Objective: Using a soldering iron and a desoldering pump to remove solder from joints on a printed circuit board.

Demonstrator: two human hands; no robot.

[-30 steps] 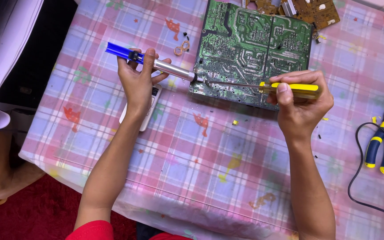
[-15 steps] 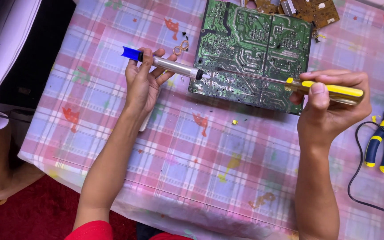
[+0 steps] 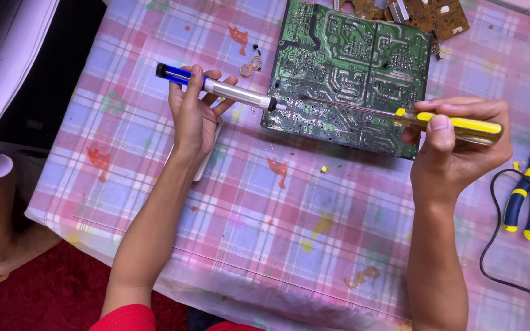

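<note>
From my remote seat I see the left hand (image 3: 192, 116) with its grip clenched around a desoldering pump (image 3: 219, 89), blue at the plunger end and silver along the barrel. The pump lies nearly level, its dark tip touching the left edge of the green circuit board (image 3: 354, 67). The right hand (image 3: 458, 147) has its grip closed on the yellow handle of a screwdriver (image 3: 455, 124), thumb pressed on top; the thin metal shaft runs leftward across the solder side of the board, and its point sits just beside the pump's tip (the two tools almost meet near the board's lower left corner).

The board lies flat on the worktop (image 3: 314, 239), which is covered with a pink and blue checked cloth carrying small printed figures. Under the left wrist a pale flat object (image 3: 207, 160) pokes out; I cannot tell what it is. A brown circuit board (image 3: 437, 15) lies at the top edge, touching the green one. Near the right edge, well apart from the hands, rest pliers (image 3: 524, 199) with blue and yellow handles, and a black cable (image 3: 498, 245) curves beside them. A small yellow scrap (image 3: 324, 168) lies on the cloth just below the board.
</note>
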